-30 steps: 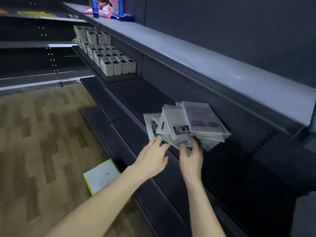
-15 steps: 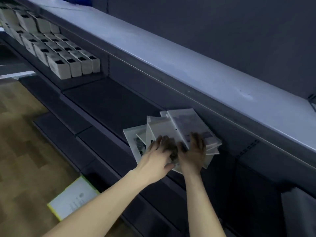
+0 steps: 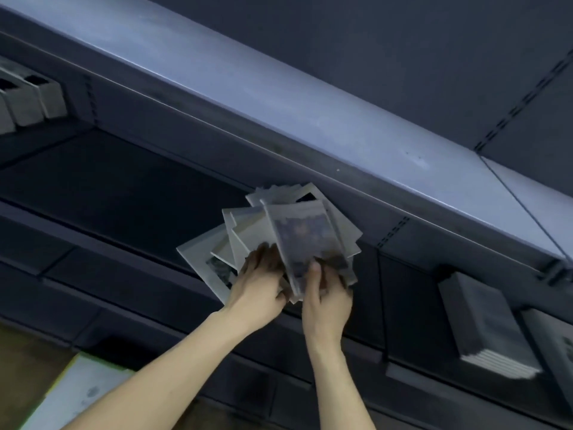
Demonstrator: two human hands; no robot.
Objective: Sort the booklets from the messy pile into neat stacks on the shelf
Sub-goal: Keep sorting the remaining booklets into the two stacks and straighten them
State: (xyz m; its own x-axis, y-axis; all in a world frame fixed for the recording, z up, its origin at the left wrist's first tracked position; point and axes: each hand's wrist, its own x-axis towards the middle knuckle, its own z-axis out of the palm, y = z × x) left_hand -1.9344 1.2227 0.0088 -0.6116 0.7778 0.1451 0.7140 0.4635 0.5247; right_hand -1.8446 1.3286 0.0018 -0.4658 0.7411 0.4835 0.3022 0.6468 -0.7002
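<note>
Although a squared stack [image 3: 490, 328] of booklets already lies on the dark shelf [image 3: 117, 184] at about four o'clock of the frame, with the edge of a second one [image 3: 555, 346] just beside it at the right border, most of the sorting appears undone: the messy pile [image 3: 279, 240] sits near frame centre, fanned and skewed, its booklets overlapping at differing angles beneath the pale upper shelf [image 3: 279, 97]. Item, left hand [image 3: 260, 287]: at seven o'clock of the pile, fingers curled onto the lower booklets, closed about their near edges. Item, right hand [image 3: 325, 299]: at five o'clock of the pile, thumb laid on the cover of the topmost booklet [image 3: 304, 240], remaining fingers tucked under it, pinching that booklet's near end. Whether the whole pile rests on the shelf or is partly lifted cannot be told. Item, grey boxes [image 3: 31, 100]: ranged at ten o'clock on the same shelf level, well apart from the pile. Item, pale sheet [image 3: 74, 395] with a yellow border: on the floor at seven o'clock of the frame. Judged status: early to middling; one stack complete, a second begun or complete but cut off, the pile yet to be parted, squared and set down.
</note>
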